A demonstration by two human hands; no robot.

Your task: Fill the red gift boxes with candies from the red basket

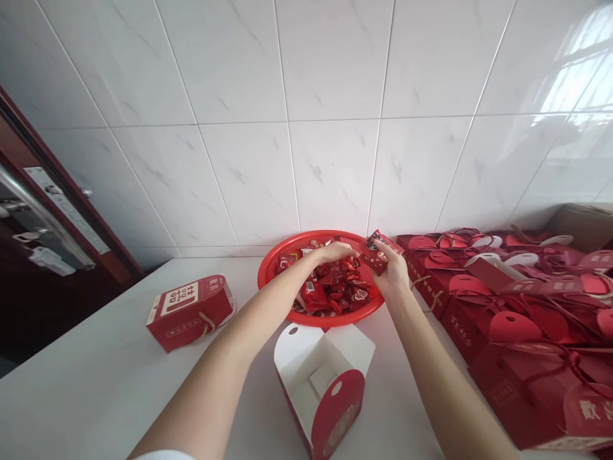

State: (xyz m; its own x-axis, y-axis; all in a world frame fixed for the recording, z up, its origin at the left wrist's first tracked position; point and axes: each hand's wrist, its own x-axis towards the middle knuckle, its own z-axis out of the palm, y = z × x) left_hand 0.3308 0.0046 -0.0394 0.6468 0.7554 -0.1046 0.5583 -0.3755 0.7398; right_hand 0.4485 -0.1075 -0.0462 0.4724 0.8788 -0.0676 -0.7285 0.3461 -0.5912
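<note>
Right hand [394, 271]: grip closed on printed red packets [375, 259] near the round red plastic basket [330, 321], presumably for easy reach; left hand [338, 251]: grip indeterminable.

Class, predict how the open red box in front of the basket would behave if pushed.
The open red box is probably light and may slide easily, since only bare white card shows inside. Its thin-looking flaps would likely bend, being unfastened.

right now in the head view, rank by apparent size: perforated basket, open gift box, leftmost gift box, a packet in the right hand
1. Perforated basket, open gift box: unsure, box nearer camera
2. Leftmost gift box
3. Packet
</note>
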